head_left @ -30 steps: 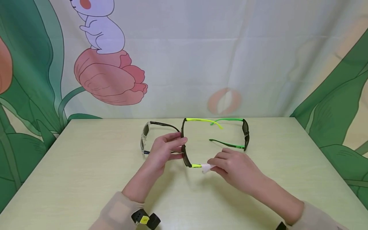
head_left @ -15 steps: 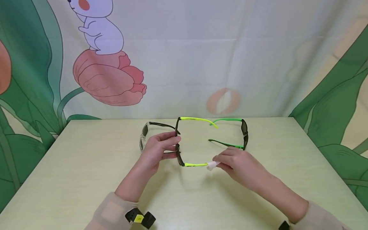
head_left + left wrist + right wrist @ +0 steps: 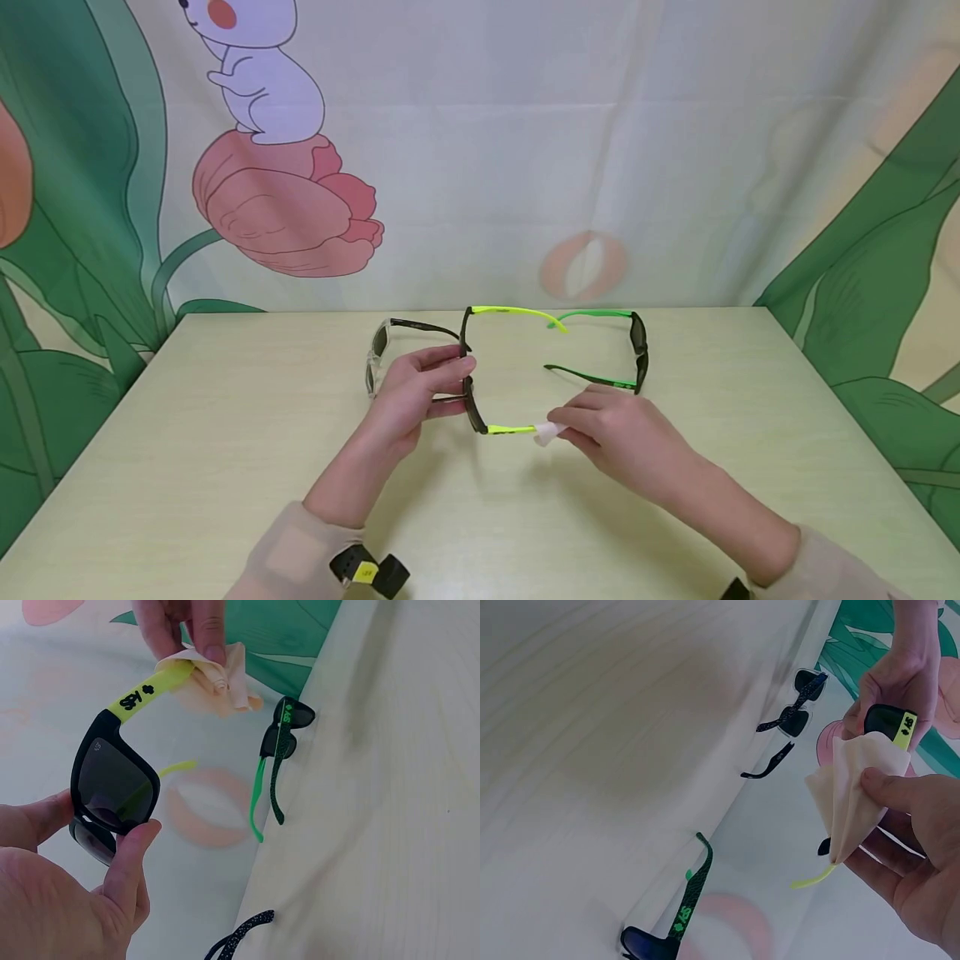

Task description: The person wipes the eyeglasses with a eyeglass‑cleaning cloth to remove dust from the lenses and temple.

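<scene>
My left hand [image 3: 412, 387] pinches the black front of a pair of sunglasses [image 3: 120, 784] with yellow temples, its thumb and fingers at the middle of the frame. The sunglasses are held up above the table, temples pointing right. With my right hand [image 3: 615, 429] I pinch a pale cloth [image 3: 855, 787] folded around the nearer yellow temple. In the left wrist view the cloth wraps that temple's far end and hides it. The other yellow temple extends free at the back.
Behind my left hand, sunglasses with a clear frame [image 3: 372, 362] and dark temples lie on the table [image 3: 225, 433]. To the right lie black sunglasses with green temples [image 3: 640, 354]. A printed curtain [image 3: 465, 167] hangs behind the table's back edge.
The sunglasses and my left hand have shifted slightly left since a second ago. The cloth in my right hand slid right along the near temple, then a little back left.
</scene>
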Demonstrator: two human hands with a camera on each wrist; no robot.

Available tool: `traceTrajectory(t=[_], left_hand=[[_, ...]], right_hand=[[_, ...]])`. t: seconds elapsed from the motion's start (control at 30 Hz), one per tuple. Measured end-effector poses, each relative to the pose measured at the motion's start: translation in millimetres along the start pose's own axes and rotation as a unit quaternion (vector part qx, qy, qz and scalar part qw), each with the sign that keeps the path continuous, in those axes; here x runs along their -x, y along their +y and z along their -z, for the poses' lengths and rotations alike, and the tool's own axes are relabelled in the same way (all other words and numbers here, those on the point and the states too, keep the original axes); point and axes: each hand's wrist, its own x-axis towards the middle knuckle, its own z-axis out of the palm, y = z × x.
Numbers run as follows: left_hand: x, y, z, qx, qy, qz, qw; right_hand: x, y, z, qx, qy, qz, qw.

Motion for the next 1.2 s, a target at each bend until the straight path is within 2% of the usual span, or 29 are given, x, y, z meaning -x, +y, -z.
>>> traceTrajectory(t=[0.3,0.6,1.2], left_hand=[[-1.3,-5.2,-5.9,0.002,0.007,-0.003,1.0],[2.0,-7.4,-17.1,-0.005,0.006,-0.014,0.9999],[4.1,-2.8,-11.5,-0.024,-0.008,-0.007,0.9997]], right_hand=[[-8.2,-10.1,-2.7,0.028,0.002,0.026,0.999],[-16.3,-23.2,-5.7,0.041,-0.016,0.042,0.998],[-3.7,-15.6,-2.5,0.03,-0.027,0.019,0.999]])
